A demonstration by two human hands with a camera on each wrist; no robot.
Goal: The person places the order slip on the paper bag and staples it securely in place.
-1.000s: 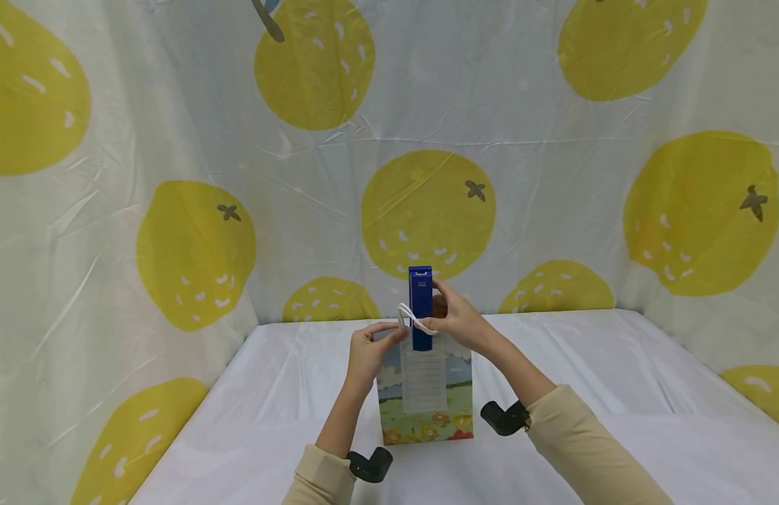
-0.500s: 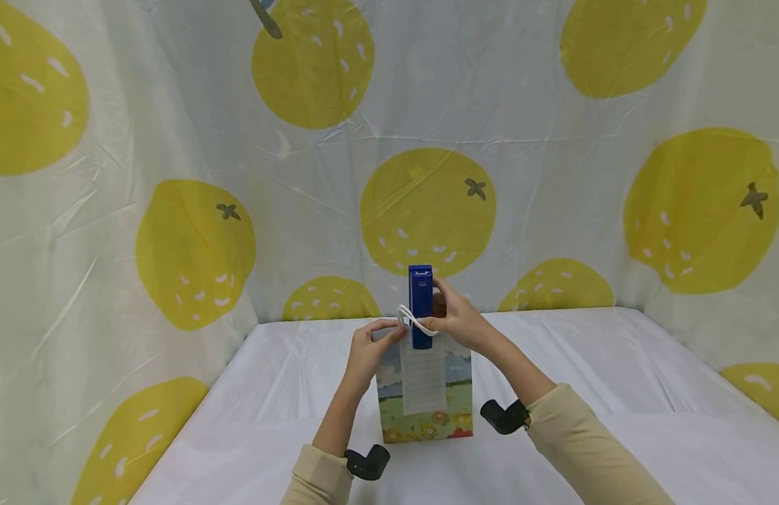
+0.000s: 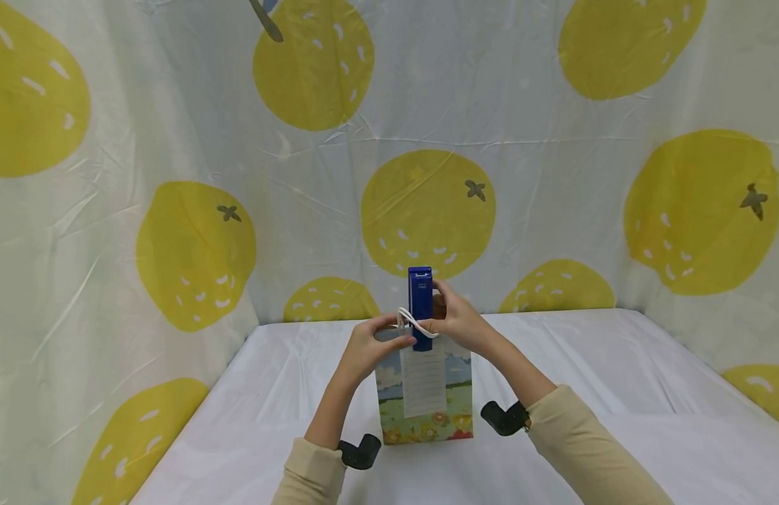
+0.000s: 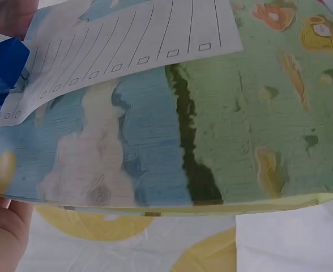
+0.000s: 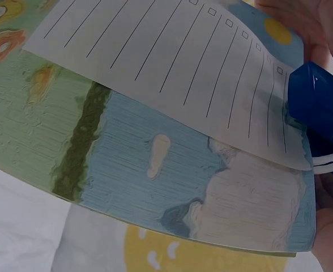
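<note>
A flat-looking paper gift bag (image 3: 459,401) printed with sky, meadow and flowers stands upright in the middle of the head view. On its front lies a white lined checklist sheet (image 3: 424,386), its top edge under a blue stapler (image 3: 420,298). My right hand (image 3: 462,324) grips the stapler, which points upright over the bag's top edge. The white cord handle (image 3: 422,328) loops across the stapler. With thumb in front and fingers at the back, my left hand (image 3: 363,351) pinches the bag's top left edge beside the stapler. The stapler's jaws are mostly hidden.
A white cloth covers the table (image 3: 250,421) beneath the bag. Behind and around it hangs a white curtain (image 3: 522,175) with large yellow fruit prints. A black camera mount (image 3: 504,419) sits at the right wrist, and a similar mount (image 3: 361,452) at the left.
My left thumb has slid right and slightly down, to the stapler's lower end, and the left forearm has swung a little left. Right hand, stapler and bag have hardly moved.
</note>
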